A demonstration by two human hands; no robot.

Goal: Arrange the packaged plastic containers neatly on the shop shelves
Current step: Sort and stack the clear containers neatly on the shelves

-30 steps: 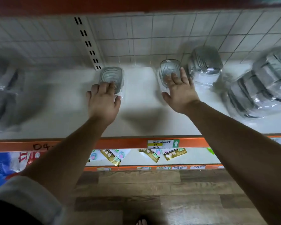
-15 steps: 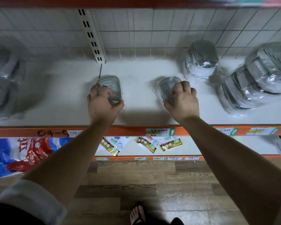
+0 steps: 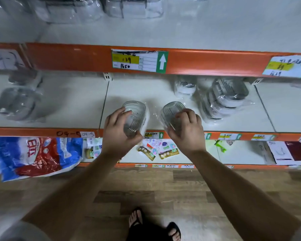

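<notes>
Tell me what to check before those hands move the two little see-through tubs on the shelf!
1. Left hand grips the left container: ok.
2. Right hand grips the right container: ok.
3. Bare room on the shelf behind both containers: ok.
4. Containers lifted or resting on the shelf: cannot tell.
5. Wrapping whole on both containers: cannot tell, too blurred.
6. Stack on the right standing tidy: not ok, it looks tilted.
</notes>
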